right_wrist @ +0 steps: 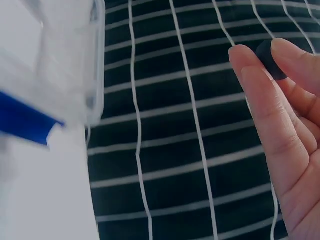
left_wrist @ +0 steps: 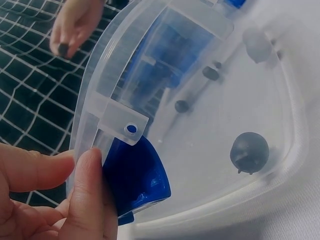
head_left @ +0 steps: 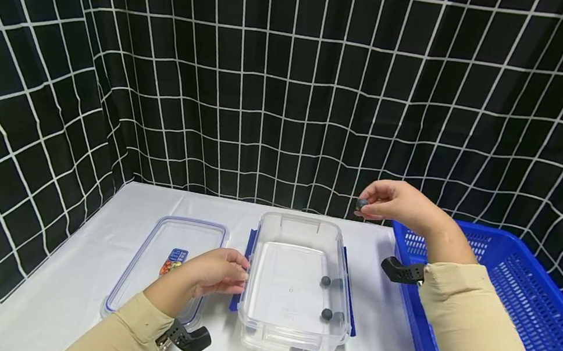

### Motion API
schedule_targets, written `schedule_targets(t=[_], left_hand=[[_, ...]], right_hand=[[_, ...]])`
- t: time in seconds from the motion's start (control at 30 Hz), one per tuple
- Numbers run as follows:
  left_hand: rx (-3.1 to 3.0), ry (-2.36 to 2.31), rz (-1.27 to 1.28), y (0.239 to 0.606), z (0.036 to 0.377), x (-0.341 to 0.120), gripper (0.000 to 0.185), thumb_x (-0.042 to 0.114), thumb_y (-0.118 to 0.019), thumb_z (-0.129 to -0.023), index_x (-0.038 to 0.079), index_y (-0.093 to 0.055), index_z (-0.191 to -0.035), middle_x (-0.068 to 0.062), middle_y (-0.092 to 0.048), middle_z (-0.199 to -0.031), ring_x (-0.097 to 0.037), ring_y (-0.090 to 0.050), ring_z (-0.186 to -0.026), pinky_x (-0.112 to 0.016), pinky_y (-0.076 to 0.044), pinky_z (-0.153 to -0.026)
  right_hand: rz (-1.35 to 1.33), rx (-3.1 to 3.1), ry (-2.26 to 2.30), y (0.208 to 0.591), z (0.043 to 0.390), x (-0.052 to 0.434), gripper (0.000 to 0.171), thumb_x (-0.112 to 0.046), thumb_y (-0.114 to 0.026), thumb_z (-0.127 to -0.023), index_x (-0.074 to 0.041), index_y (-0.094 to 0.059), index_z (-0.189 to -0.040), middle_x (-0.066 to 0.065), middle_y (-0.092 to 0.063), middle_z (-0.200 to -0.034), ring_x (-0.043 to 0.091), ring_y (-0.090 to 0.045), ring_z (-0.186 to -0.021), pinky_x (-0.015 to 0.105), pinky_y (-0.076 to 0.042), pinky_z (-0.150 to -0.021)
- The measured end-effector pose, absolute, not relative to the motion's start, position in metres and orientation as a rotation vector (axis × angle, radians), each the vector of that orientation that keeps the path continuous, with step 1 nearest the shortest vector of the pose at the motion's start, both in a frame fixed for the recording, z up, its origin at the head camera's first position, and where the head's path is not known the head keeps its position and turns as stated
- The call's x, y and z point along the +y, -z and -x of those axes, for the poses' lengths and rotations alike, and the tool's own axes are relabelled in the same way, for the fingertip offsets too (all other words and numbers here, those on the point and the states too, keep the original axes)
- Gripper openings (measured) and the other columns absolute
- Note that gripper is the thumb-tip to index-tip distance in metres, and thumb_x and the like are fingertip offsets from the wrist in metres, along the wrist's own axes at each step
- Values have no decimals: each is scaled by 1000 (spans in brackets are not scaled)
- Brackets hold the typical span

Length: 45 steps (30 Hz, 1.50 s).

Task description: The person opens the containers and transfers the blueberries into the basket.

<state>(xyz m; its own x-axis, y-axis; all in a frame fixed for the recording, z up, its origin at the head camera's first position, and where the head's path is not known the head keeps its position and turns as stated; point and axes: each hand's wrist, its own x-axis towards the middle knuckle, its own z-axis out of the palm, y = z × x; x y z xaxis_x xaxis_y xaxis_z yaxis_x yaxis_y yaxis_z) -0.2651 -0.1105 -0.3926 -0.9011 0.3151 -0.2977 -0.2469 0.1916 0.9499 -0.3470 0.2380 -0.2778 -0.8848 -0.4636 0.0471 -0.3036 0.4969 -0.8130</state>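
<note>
A clear plastic container [head_left: 289, 282] without its lid stands on the table, blue latches folded out at both sides. Several small dark blue-grey balls [head_left: 326, 314] lie in it, mostly toward its right and near end. My left hand [head_left: 221, 273] is at the left wall; in the left wrist view its thumb and finger pinch the rim by a blue latch [left_wrist: 137, 175]. Up beyond the container's far right corner, my right hand [head_left: 389, 203] holds one dark ball [right_wrist: 270, 61] between thumb and fingertips, apart from the container.
Left of the container lies its clear lid [head_left: 146, 261] with a blue edge and a colourful label. A blue perforated basket [head_left: 524, 299] stands at the right, partly under my right forearm. Behind the white table [head_left: 71, 296] hangs a black cloth with a white grid.
</note>
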Motion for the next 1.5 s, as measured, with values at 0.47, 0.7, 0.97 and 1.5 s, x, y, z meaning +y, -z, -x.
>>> schedule_targets(t=[0.47,0.7,0.97,1.5], left_hand=[[2062,-1749,-62,393,264,-109,22,0,-57,-84,-4,-52,-105,-12,-57,-85,-17,-62,-69,-28,-58,-69],[2074,-1743,-52,393,264,-109,21,1,-57,-84,-3,-52,-105,-12,-57,-85,-17,-62,-70,-28,-58,-68],[2062,-1748,-51,392,265,-109,22,0,-57,-84,-3,-52,-105,-12,-56,-84,-17,-61,-69,-27,-58,-68],[2079,-1741,-56,393,264,-108,22,1,-57,-84,-3,-52,-105,-11,-56,-85,-17,-61,-70,-28,-58,-69]], right_hand=[[465,2788,1274,288,333,318,37,-25,-66,-84,2,-55,-107,15,-60,-94,20,-63,-84,27,-57,-76],[398,2828,1256,298,325,354,37,-24,-61,-88,3,-51,-111,14,-61,-94,12,-64,-85,29,-57,-76],[362,2839,1247,316,319,390,34,-17,-57,-91,7,-48,-112,10,-64,-93,7,-64,-83,26,-57,-74],[212,2639,1341,351,320,429,29,-6,-52,-91,13,-43,-111,14,-64,-98,11,-64,-85,31,-56,-79]])
